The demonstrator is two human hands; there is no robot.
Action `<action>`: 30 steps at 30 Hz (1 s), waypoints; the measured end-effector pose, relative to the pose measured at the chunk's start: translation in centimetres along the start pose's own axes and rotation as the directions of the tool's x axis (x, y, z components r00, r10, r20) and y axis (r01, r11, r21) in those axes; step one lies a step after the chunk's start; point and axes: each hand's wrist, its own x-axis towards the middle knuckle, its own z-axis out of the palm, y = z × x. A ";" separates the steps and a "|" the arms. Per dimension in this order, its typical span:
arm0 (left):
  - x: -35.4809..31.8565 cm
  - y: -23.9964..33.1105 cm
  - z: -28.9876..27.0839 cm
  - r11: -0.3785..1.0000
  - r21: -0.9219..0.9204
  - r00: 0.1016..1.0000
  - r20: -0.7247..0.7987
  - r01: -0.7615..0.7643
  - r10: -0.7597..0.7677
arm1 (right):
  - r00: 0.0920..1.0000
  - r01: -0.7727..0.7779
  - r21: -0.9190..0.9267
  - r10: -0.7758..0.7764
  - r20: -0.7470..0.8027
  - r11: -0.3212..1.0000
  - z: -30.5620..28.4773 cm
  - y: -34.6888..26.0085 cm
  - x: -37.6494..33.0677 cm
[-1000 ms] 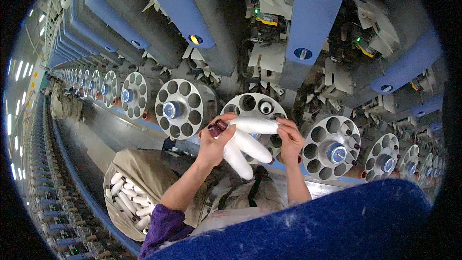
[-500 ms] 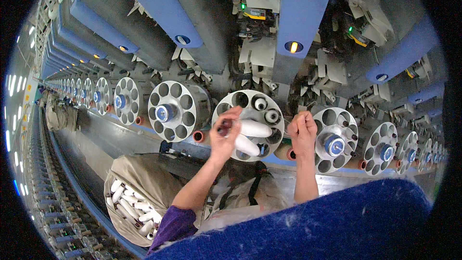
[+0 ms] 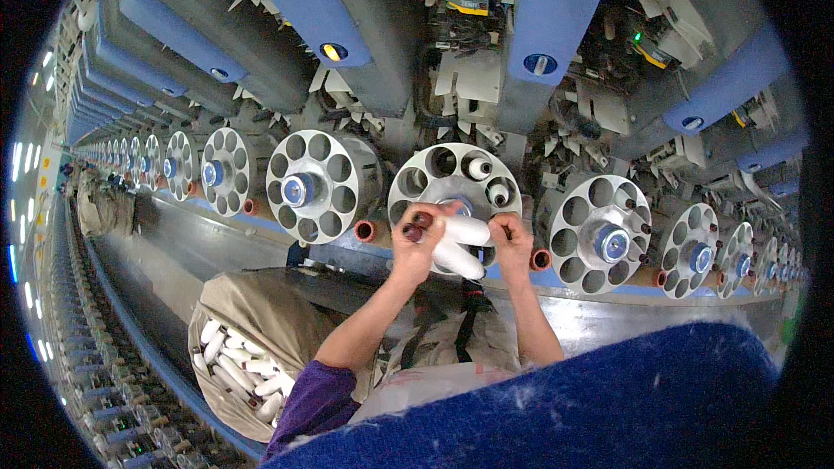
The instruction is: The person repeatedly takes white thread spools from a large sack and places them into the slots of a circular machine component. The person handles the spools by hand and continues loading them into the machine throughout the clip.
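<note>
My left hand (image 3: 417, 243) is wrapped round the dark red tube ends of two yarn bobbins, an upper one (image 3: 467, 230) and a lower one (image 3: 458, 259). Both are wound with white yarn and fan out to the right. At the upper bobbin's right tip, my right hand (image 3: 512, 241) is closed in a pinch; whatever its fingertips hold is too small to make out. Behind both hands stands a round bobbin magazine (image 3: 460, 153) with a ring of holes. Two of its upper right holes contain bobbins. My hands cover its lower part.
A beige sack (image 3: 269, 300) with many white bobbins (image 3: 233, 371) stands at lower left. Similar magazines (image 3: 340, 161) line the machine on both sides. An orange-red tube end (image 3: 365, 231) sits left of my hands, another (image 3: 540, 259) right. Blue machine panels (image 3: 556, 9) hang above.
My right hand has moved left and down to the upper bobbin's tip. My left hand has shifted slightly right and down with the two bobbins. The view has shifted a little.
</note>
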 end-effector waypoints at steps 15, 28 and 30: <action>0.6 3.5 -2.7 0.875 -0.481 0.991 0.079 -0.056 0.106 | 0.917 0.093 -0.379 0.069 0.392 0.921 -1.2 -7.4 -2.0; -0.3 2.3 -2.8 0.946 -0.274 0.849 0.444 -0.175 0.285 | 0.991 0.060 0.200 -0.035 -0.130 0.978 4.3 -1.1 -7.6; -1.4 0.5 -2.1 0.954 -0.194 0.889 0.357 -0.230 0.287 | 0.980 0.085 0.049 -0.074 -0.185 0.995 4.1 -0.6 -7.2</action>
